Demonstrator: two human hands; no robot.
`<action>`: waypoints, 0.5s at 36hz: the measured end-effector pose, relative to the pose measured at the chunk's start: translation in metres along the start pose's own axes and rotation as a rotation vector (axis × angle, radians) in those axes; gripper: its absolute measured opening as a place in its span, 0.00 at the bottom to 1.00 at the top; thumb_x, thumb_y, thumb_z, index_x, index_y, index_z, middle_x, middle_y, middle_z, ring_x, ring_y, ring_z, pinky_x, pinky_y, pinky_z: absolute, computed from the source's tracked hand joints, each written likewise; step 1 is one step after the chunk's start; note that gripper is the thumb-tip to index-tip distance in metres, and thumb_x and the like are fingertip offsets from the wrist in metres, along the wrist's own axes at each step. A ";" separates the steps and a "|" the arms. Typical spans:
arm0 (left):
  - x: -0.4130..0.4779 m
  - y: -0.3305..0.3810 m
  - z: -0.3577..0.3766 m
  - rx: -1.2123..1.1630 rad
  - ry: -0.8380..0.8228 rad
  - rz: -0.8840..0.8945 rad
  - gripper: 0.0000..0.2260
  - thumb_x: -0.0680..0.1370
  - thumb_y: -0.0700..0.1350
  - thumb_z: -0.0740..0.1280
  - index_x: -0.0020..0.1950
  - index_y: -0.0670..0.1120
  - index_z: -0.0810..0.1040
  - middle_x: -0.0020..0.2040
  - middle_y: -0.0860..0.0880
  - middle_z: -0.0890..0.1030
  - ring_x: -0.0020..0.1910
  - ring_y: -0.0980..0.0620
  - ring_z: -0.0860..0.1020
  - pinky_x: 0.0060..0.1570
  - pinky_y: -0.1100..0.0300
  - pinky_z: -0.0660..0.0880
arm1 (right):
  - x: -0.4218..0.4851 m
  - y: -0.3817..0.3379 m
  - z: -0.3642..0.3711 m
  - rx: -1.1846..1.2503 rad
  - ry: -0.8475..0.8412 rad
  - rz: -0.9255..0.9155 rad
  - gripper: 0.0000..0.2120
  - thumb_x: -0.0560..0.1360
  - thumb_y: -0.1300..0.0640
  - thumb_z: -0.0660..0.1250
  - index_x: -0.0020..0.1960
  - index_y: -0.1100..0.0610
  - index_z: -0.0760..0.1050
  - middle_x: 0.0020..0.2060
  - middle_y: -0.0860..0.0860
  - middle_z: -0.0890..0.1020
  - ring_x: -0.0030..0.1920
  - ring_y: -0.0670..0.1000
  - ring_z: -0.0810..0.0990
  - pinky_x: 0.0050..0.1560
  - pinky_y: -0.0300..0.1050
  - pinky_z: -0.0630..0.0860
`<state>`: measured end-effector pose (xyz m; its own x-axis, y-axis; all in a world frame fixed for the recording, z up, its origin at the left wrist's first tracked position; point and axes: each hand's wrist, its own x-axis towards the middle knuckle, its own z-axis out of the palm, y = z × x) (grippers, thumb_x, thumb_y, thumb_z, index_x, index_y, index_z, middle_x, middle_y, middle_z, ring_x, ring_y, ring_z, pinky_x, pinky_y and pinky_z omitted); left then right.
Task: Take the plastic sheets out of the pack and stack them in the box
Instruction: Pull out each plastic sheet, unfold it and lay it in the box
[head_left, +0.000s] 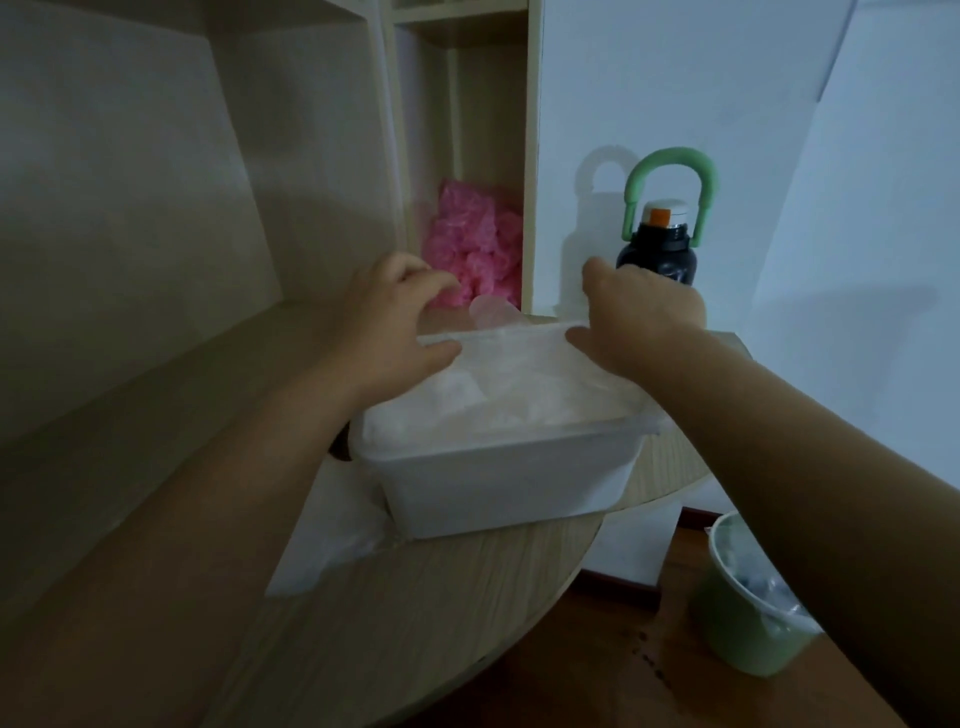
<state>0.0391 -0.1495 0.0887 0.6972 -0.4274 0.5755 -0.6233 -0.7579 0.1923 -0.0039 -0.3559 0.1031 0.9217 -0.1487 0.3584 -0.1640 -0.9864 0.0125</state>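
Plastic sheets (498, 400), too blurred to count, fill the one white box (498, 488) on the table (415, 623). The left hand (384, 332) and right hand (639, 322) sit at its far corners, thumbs on the sheets; whether they grasp anything cannot be told. One limp pack (332, 540) lies alongside; one bottle (660, 249) stands half hidden behind the right hand.

Body check: two bare arms in frame
Left hand (387, 317) and right hand (641, 312) are bare, forearms bare to the frame edge. The fingers (431, 278) are blurred, so fine detail is unreadable.
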 end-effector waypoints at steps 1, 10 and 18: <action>-0.004 0.003 -0.005 -0.074 0.030 0.028 0.17 0.72 0.44 0.73 0.61 0.47 0.79 0.55 0.50 0.71 0.54 0.51 0.73 0.51 0.65 0.64 | 0.000 0.000 -0.003 -0.001 0.029 -0.019 0.15 0.78 0.53 0.64 0.60 0.57 0.65 0.41 0.52 0.70 0.40 0.54 0.74 0.35 0.47 0.67; -0.004 0.004 0.017 0.151 -0.643 -0.036 0.19 0.76 0.54 0.68 0.66 0.51 0.76 0.66 0.52 0.76 0.64 0.52 0.73 0.63 0.59 0.67 | 0.002 -0.026 0.011 0.028 -0.373 -0.344 0.18 0.76 0.50 0.65 0.62 0.57 0.75 0.59 0.53 0.78 0.58 0.53 0.76 0.62 0.47 0.71; 0.005 0.005 0.040 0.308 -0.976 -0.115 0.17 0.81 0.49 0.60 0.70 0.49 0.72 0.68 0.49 0.74 0.63 0.48 0.73 0.65 0.54 0.68 | 0.023 -0.020 0.056 -0.034 -0.848 -0.232 0.23 0.77 0.46 0.61 0.70 0.54 0.69 0.67 0.54 0.71 0.66 0.55 0.70 0.69 0.54 0.64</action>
<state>0.0536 -0.1756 0.0611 0.8167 -0.4541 -0.3559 -0.5125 -0.8543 -0.0861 0.0405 -0.3435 0.0594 0.8817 0.0397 -0.4702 0.0616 -0.9976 0.0312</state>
